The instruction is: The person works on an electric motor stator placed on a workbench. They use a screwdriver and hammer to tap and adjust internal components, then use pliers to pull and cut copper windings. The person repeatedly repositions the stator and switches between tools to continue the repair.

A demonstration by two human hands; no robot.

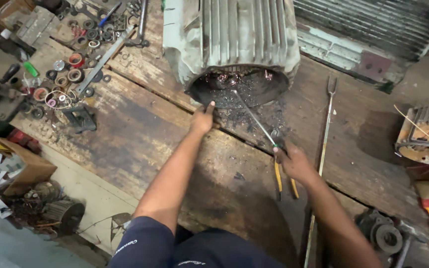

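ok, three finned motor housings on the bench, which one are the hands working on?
The pale green housing at top centre, open end facing the person. The left hand touches its rim; the right hand holds pliers pulling wire from it.

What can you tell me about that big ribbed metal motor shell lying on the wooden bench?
The motor housing is a large cylinder of pale, worn grey-green metal with long cooling fins along its outside. It lies on its side on the wooden bench, open end facing the person. Inside, the dark cavity holds copper-coloured windings and black debris, some spilled onto the boards. The left hand touches its lower rim; a thin rod, held by the right hand, reaches into the opening.
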